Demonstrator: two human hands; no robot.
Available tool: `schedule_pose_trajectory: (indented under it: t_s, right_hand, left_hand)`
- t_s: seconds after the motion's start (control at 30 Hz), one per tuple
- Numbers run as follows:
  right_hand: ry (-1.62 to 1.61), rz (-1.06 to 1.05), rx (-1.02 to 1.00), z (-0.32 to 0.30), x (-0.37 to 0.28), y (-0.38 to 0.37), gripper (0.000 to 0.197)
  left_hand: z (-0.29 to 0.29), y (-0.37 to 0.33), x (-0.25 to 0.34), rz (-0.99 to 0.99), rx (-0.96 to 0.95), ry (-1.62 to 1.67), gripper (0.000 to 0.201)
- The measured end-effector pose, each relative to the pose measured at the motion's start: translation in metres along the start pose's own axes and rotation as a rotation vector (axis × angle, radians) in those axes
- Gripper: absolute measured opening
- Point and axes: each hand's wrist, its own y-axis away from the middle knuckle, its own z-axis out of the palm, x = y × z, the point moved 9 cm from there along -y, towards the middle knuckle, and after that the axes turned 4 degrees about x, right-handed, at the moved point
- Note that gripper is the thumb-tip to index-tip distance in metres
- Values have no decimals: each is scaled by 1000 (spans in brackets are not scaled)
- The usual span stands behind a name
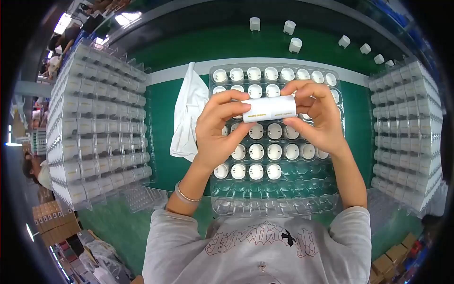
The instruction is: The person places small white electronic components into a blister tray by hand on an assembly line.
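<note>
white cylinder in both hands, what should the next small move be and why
Probably turn the cylinder upright over the clear tray: the left hand and right hand hold it sideways, while the white cups stand round ends up, and their row nearest the person stops at four.

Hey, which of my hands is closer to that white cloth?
Left. Your left hand is at the right edge of the white cloth in this view; your right hand is farther right, above the clear plastic tray.
</note>
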Motion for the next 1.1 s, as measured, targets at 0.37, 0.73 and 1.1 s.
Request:
schedule_pose_trajectory:
  t_s: [0.37,0.73,1.1]
  right_hand:
    - [39,-122,-21,-2,-13,-13,44]
    - [269,-553,502,-74,-128,-66,32]
    - [1065,-1201,553,-32,-326,-234,23]
  left_hand:
    - [-3,-14,-1,-18,18,14,34]
    - [6,6,-8,-84,43,75,32]
    - [1,-1,-3,-92,24,28,38]
